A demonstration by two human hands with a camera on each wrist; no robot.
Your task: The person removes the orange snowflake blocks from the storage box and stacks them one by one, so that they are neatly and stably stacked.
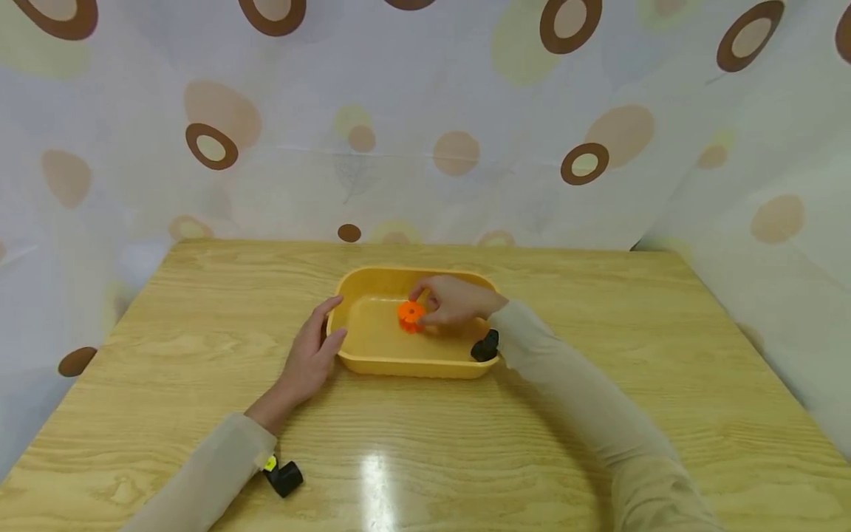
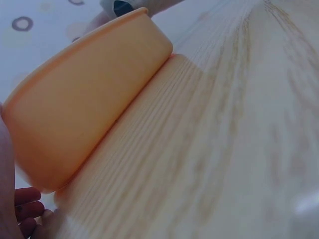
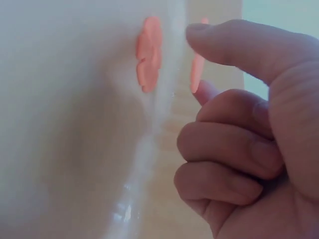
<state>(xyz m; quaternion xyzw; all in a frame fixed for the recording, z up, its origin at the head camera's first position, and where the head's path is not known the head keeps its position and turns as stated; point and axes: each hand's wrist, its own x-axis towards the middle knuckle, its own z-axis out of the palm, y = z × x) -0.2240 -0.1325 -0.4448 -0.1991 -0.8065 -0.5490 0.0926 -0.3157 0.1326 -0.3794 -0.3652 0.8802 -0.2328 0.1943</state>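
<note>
A yellow plastic tray sits on the table. Its left end is gripped by my left hand, thumb and forefinger at the rim; in the left wrist view, curled fingers show beside the tray's outer wall. Over the tray floor, my right hand pinches an orange notched, flower-like disc by its edge between thumb and forefinger. The right wrist view shows that disc edge-on, the other fingers curled into the palm. A second orange notched disc lies apart from it on the tray floor.
The wood-grain table reaches back to a patterned cloth, which also hangs at the sides. A black wrist camera hangs by the left sleeve; another black one is at the right sleeve, over the tray's near right corner.
</note>
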